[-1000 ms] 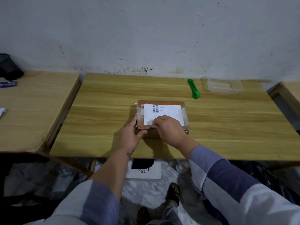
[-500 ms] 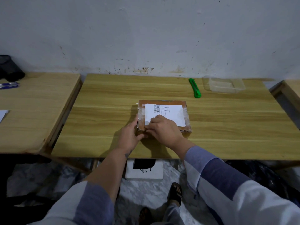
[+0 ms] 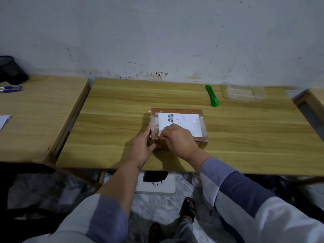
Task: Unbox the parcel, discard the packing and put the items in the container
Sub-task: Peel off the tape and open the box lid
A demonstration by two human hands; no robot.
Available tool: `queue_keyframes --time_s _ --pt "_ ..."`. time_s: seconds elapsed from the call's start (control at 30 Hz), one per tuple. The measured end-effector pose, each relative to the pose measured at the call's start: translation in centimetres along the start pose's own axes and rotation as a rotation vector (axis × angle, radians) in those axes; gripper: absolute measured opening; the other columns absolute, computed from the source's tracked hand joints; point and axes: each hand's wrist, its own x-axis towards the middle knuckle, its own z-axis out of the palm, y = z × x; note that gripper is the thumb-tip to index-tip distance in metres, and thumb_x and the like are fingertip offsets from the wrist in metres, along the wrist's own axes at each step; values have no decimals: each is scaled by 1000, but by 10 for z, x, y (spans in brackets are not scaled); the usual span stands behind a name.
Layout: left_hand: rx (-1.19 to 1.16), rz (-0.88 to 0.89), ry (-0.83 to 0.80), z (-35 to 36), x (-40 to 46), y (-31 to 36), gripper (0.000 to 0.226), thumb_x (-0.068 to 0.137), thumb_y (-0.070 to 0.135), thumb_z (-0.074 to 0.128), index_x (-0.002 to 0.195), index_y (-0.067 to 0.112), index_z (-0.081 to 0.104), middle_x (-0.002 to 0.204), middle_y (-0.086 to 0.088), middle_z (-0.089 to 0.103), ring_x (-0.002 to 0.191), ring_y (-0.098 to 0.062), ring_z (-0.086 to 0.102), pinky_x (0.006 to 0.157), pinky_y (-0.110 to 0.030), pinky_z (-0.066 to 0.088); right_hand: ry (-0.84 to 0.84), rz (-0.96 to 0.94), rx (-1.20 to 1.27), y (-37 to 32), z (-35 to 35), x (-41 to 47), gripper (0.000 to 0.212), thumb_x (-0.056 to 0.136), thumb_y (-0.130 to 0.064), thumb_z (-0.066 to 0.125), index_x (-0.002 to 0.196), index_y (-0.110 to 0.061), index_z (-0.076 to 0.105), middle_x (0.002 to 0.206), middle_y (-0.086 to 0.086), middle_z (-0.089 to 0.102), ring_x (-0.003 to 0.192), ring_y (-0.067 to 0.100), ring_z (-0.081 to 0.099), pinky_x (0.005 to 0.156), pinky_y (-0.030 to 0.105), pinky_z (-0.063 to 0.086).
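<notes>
A flat brown cardboard parcel (image 3: 189,111) with a white barcode label and clear tape lies in the middle of the wooden table (image 3: 245,137). My left hand (image 3: 142,146) grips its near left corner, thumb on the front edge. My right hand (image 3: 178,139) lies over the near left part of the lid, fingers curled, pinching at the tape by that corner. A clear plastic container (image 3: 245,92) stands at the back right. Beside it lies a green utility knife (image 3: 212,95).
A second wooden table (image 3: 35,116) adjoins on the left with a black mesh cup (image 3: 12,70), blue pens (image 3: 10,88) and a sheet of paper (image 3: 3,120). Another table's corner (image 3: 315,100) shows at far right. A white box (image 3: 156,183) sits on the floor below.
My right hand has slid left along the lid toward the near left corner, uncovering more of the label. My left hand stays on that corner.
</notes>
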Motion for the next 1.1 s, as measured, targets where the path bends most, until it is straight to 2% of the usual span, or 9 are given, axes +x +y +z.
queue_keyframes --time_s 0.17,0.33,0.47,0.6,0.67,0.73,0.83,1.0,1.1 --pt "49 -34 38 5 2 1 74 83 7 67 147 20 31 109 -9 66 96 -24 60 71 -17 34 117 14 102 1 -18 4 13 89 -14 55 85 -11 67 84 5 67 83 28 62 58 37 50" --pt "53 -65 19 7 5 -1 69 80 12 69 143 15 40 119 -9 65 108 -29 59 78 -24 39 90 -47 78 2 -27 8 18 90 -22 56 93 -15 72 90 4 67 90 26 63 62 36 52" --pt "8 -17 31 0 -4 5 86 82 33 70 151 23 20 132 -4 58 119 -23 54 83 -21 37 167 -28 113 10 -20 -2 18 87 -23 61 97 -16 74 88 4 69 87 27 65 63 36 55" --pt "-34 31 92 -6 -8 19 67 89 46 56 147 31 28 140 2 52 127 -18 50 93 -23 40 287 27 79 28 -23 -15 30 79 -33 69 104 -16 72 98 7 70 92 29 65 78 40 55" --pt "-24 23 90 -7 -6 20 65 90 43 56 147 29 30 142 1 49 130 -18 47 99 -27 39 279 137 14 38 -26 -26 48 75 -45 68 117 -21 65 116 9 65 107 31 59 89 45 51" --pt "-46 22 78 -8 -6 17 70 86 44 61 147 28 30 144 0 47 132 -19 44 105 -32 39 153 336 -22 49 -26 -42 72 74 -58 65 135 -27 46 141 11 46 128 32 42 104 48 39" --pt "-60 3 59 -9 -6 18 79 79 46 69 147 30 30 149 3 40 137 -18 38 110 -38 37 17 578 84 62 -21 -63 91 73 -61 65 146 -21 28 152 12 30 137 31 31 111 44 32" --pt "-9 14 50 -12 -9 25 83 77 40 74 146 29 31 151 8 35 137 -16 36 109 -36 35 73 613 186 66 -17 -71 60 80 -43 68 131 -17 53 136 7 55 119 24 55 97 34 47" --pt "9 41 61 -16 -10 31 79 77 38 75 145 29 34 151 10 35 137 -15 37 109 -39 37 170 618 206 62 -23 -70 48 79 -43 69 121 -20 64 130 6 61 112 23 61 90 35 52"
